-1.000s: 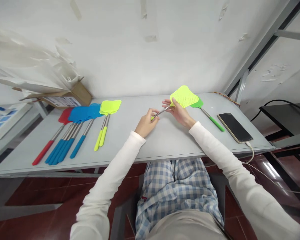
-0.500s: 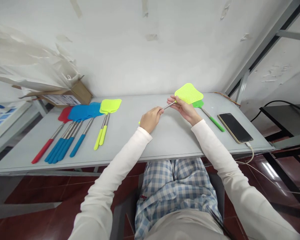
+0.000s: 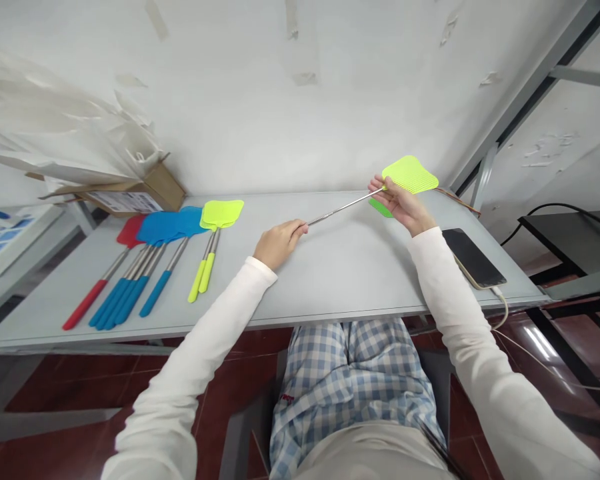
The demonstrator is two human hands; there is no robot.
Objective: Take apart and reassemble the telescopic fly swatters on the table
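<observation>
A yellow-green fly swatter [image 3: 411, 175] with a thin metal telescopic shaft is stretched between my two hands above the table. My left hand [image 3: 280, 243] is closed around its handle end, which the fingers hide. At the other end my right hand [image 3: 403, 205] grips the shaft just below the perforated head, thumb on top and fingers partly extended. Behind that hand lies a green fly swatter [image 3: 381, 208], mostly covered by my hand and forearm. Two yellow-green fly swatters [image 3: 223, 213] lie overlapped to the left of my left hand.
Several blue fly swatters [image 3: 165, 227] and a red one [image 3: 85, 303] lie on the grey table [image 3: 330, 280] at the left. Behind them stands a cardboard box [image 3: 163, 187]. A phone [image 3: 474, 257] with a white charging cable [image 3: 503, 307] lies at the right, beside my right forearm.
My hands have moved apart, the left one leftward and the right one rightward. The held fly swatter's metal shaft has drawn out much longer, and its head has shifted right.
</observation>
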